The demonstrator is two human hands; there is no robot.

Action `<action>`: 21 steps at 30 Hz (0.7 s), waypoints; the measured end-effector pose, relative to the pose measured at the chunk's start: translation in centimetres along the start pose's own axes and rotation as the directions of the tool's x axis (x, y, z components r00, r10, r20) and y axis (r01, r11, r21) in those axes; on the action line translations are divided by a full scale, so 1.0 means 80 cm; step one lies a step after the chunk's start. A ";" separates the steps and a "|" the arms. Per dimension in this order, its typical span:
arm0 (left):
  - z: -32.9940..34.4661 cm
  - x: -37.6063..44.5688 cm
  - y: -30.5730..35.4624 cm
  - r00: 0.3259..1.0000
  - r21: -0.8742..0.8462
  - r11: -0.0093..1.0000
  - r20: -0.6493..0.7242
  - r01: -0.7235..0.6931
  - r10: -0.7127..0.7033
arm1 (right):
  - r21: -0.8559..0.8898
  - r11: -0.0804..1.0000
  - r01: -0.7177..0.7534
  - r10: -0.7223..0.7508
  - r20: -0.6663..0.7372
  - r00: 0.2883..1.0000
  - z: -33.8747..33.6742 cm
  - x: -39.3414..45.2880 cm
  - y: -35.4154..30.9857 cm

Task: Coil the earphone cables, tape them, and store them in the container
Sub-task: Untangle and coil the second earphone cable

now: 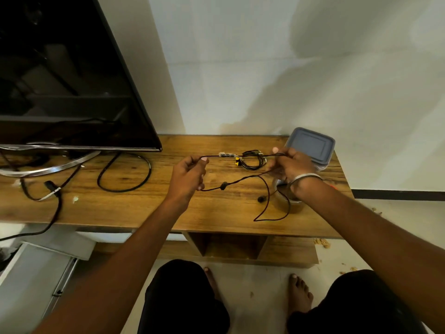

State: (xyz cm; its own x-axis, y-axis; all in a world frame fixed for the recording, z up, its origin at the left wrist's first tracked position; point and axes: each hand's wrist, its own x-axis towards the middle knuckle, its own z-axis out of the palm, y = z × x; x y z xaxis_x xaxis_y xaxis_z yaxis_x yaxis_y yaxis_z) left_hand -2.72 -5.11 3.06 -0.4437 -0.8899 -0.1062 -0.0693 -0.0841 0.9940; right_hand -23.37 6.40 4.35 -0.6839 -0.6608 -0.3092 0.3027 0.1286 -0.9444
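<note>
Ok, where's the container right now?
In the head view, the container sits lidded at the table's far right corner, just behind the right hand.

Both hands, left hand [186, 175] and right hand [290, 166], pinch the earphone cable [243, 155] taut above the wooden table [144, 203].

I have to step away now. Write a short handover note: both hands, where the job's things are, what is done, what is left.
Left hand and right hand pinch a dark earphone cable stretched between them; the rest hangs in a loose loop over the wooden table.
A coiled cable already lies on the table behind it.
Container at the far right, lid on.
Left: coil this cable, tape it, open the container, store the cables.
</note>
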 end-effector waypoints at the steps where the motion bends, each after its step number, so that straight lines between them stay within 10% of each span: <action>1: 0.000 0.000 -0.001 1.000 0.028 1.000 -0.001 -0.001 0.001 | 0.041 0.998 -0.057 0.056 0.007 0.998 0.001 0.000 -0.001; 5: -0.004 -0.001 -0.003 0.996 0.202 0.976 -0.016 -0.084 0.089 | -0.070 0.995 -0.073 0.073 -0.001 0.997 -0.001 -0.001 0.000; 12: -0.013 0.003 -0.007 0.978 0.305 0.933 -0.029 -0.190 0.208 | -0.621 0.752 0.219 -0.333 -0.071 0.940 -0.015 0.003 -0.003; 18: -0.014 0.001 -0.010 0.979 0.328 0.932 -0.081 -0.153 0.189 | 0.009 1.000 0.003 -0.002 -0.165 0.986 -0.012 0.012 -0.005; 21: -0.014 -0.002 -0.012 0.978 0.326 0.932 -0.078 -0.159 0.195 | -0.136 0.990 0.047 -0.069 -0.158 0.985 -0.016 0.017 -0.002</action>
State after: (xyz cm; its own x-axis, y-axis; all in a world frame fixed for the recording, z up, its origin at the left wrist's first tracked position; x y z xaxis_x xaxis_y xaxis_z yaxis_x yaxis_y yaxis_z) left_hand -1.61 -5.40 2.14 -0.3776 -0.9214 0.0915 -0.2853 0.2098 0.9352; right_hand -25.21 6.44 3.92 -0.7993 -0.5430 -0.2575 0.1771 0.1966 -0.9644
